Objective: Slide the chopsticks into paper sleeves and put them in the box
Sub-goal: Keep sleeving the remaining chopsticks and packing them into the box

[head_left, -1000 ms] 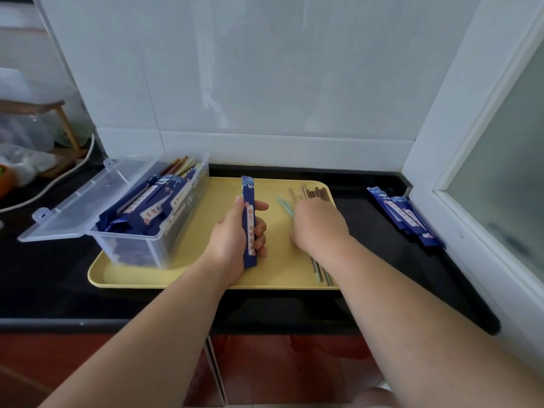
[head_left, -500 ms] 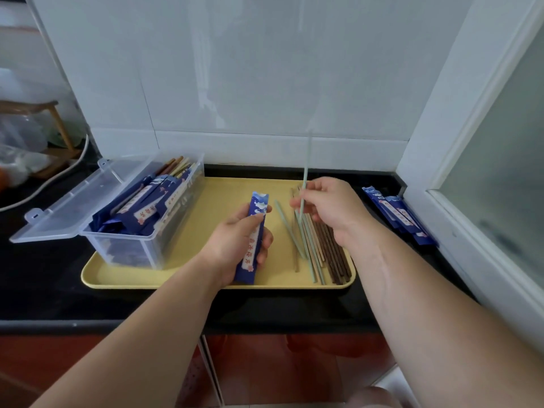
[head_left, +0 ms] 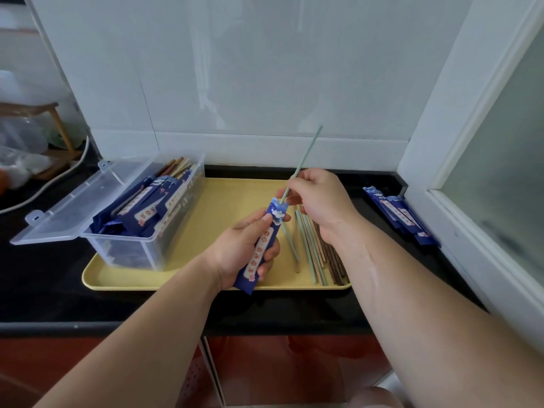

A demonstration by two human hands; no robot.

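My left hand (head_left: 241, 251) grips a blue paper sleeve (head_left: 263, 245) tilted over the yellow tray (head_left: 223, 207). My right hand (head_left: 321, 198) pinches a pale green chopstick (head_left: 306, 157), whose lower tip sits at the sleeve's open top end. Several loose green, tan and brown chopsticks (head_left: 316, 251) lie on the tray's right side, partly under my right wrist. A clear plastic box (head_left: 153, 219) stands on the tray's left, lid open, filled with sleeved chopsticks.
A small stack of empty blue sleeves (head_left: 400, 216) lies on the black counter (head_left: 44, 275) right of the tray, by the white window frame. A white cable and wooden stand sit at far left. White tiled wall behind.
My right hand lifted a green chopstick off the pile and brought its tip to the sleeve's mouth. My left hand tilted the sleeve towards it.
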